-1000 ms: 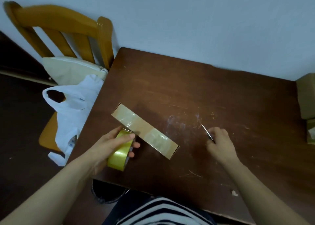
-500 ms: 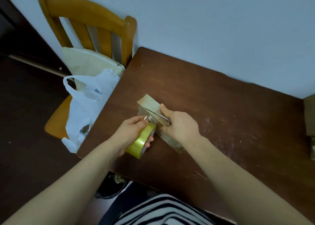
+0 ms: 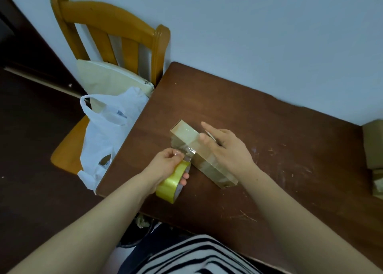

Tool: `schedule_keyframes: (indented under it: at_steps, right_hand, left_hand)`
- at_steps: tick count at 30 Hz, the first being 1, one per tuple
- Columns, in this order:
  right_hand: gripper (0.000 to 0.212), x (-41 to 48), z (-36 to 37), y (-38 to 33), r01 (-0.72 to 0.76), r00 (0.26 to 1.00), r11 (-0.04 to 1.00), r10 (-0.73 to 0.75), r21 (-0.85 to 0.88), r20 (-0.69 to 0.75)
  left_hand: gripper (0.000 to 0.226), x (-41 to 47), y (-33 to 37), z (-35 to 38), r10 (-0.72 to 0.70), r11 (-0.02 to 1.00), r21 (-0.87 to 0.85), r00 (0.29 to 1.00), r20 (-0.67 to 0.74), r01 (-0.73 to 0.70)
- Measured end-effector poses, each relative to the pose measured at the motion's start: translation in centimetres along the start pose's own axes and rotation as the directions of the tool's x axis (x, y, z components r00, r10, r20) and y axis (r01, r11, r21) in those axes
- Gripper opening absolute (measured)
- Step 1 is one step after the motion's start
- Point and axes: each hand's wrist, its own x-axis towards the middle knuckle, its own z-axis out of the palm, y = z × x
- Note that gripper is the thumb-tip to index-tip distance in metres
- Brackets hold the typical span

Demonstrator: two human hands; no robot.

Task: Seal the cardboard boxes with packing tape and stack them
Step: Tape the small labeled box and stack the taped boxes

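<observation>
Yellow tape roll in left grip, right grip on box unclear, bag beside table

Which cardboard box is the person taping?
The long narrow box mid-table, under the right hand, tape roll in the left hand beside it; the boxes at the right edge lie untouched.

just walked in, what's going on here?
A person is taping a long cardboard box lying on the brown table. The left hand grips the yellow tape roll, a strip stretched from it to the box's side. The right hand rests on top of the box, index finger extended; whether it holds anything is unclear.
</observation>
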Motion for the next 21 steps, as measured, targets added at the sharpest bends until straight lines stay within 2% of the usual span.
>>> schedule_keyframes:
  at_steps: [3,6,11,14,17,21]
  right_hand:
    - [0.049,-2.2,0.4,-1.5,0.086,0.996,0.992,-0.088,0.087,0.021]
    - [0.041,-4.1,1.6,-2.2,0.017,0.991,0.994,-0.032,0.111,0.134]
    - [0.023,-4.6,2.1,-2.4,0.042,0.977,0.979,0.002,-0.201,0.213]
    - [0.03,-4.2,2.3,-2.4,0.053,0.972,0.937,0.031,-0.346,0.235]
    - [0.033,-3.9,3.0,-2.3,0.053,0.969,0.927,0.041,-0.372,0.242]
    - [0.021,-3.2,3.8,-2.2,0.136,0.972,0.811,0.002,-0.57,0.233]
  left_hand:
    - [0.015,0.1,-0.1,-0.2,-0.011,1.0,0.002,1.0,0.003,0.011]
    - [0.015,0.1,0.1,-0.4,-0.004,1.0,0.02,1.0,0.016,0.004]
    - [0.014,-0.1,0.3,-0.9,-0.014,0.999,0.053,0.999,0.032,0.012]
    - [0.015,-0.3,0.3,-1.0,-0.017,0.996,0.084,0.999,0.047,0.013]
    - [0.015,-0.4,0.4,-1.1,-0.016,0.996,0.084,0.999,0.05,0.012]
    - [0.014,-0.7,0.6,-1.2,-0.016,0.995,0.096,0.999,0.05,0.011]
